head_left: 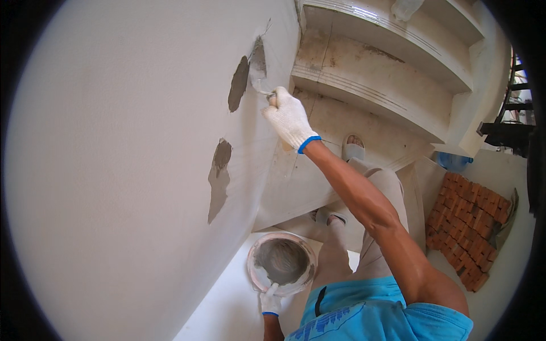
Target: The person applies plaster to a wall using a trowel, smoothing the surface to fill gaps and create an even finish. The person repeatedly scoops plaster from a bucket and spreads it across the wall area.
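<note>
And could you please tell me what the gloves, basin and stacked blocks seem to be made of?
Gloves: probably cotton knit, matte white, from their soft, textured look.
Basin: perhaps plastic, pinkish at the rim; smears obscure its finish.
Stacked blocks: likely fired clay, dull, from their orange-red colour, though wood is possible.

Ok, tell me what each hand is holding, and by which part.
The right hand grips a trowel-like tool by its handle, mostly hidden in the fist; the left hand holds the round basin by its near rim.
</note>
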